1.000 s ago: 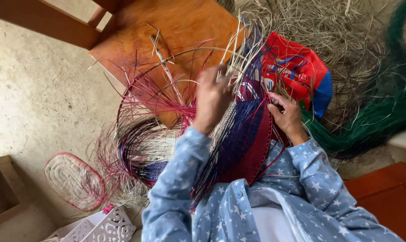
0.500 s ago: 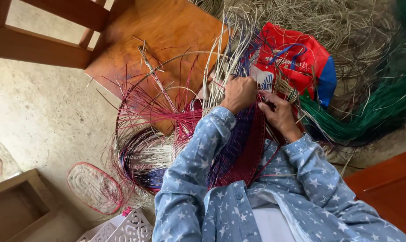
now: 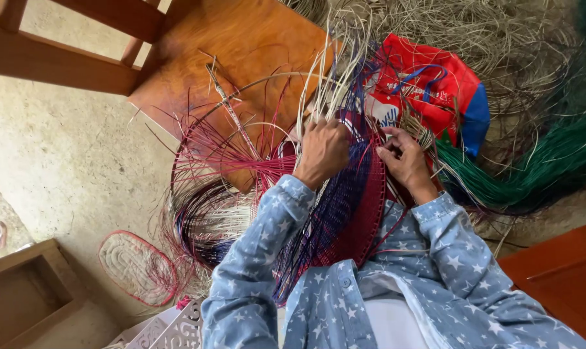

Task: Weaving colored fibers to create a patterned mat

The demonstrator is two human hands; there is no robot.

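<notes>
Head view: both hands on half-woven basket, fingertips buried in strands

Left hand (image 3: 322, 152) seen from the back, knuckles up, fingers curled into pale upright strands (image 3: 325, 77) at the top rim of the woven basket (image 3: 354, 207); fingertips hidden, looks closed on a bunch of strands. Right hand (image 3: 406, 161) just beside it, fingers bent, pinching strands at the same rim; exact strand count can't be told. Basket is dark red and blue, lies on the lap against the star-print sleeves, lower edge covered by the forearms. Loose red strands (image 3: 209, 168) fan out left over the wooden stool (image 3: 241, 45), whose top is cut off by the frame. Red-blue bag (image 3: 435, 90) and green strand bundle (image 3: 551, 161) sit right, partly out of frame. Small woven oval (image 3: 135, 265) on the floor lower left
</notes>
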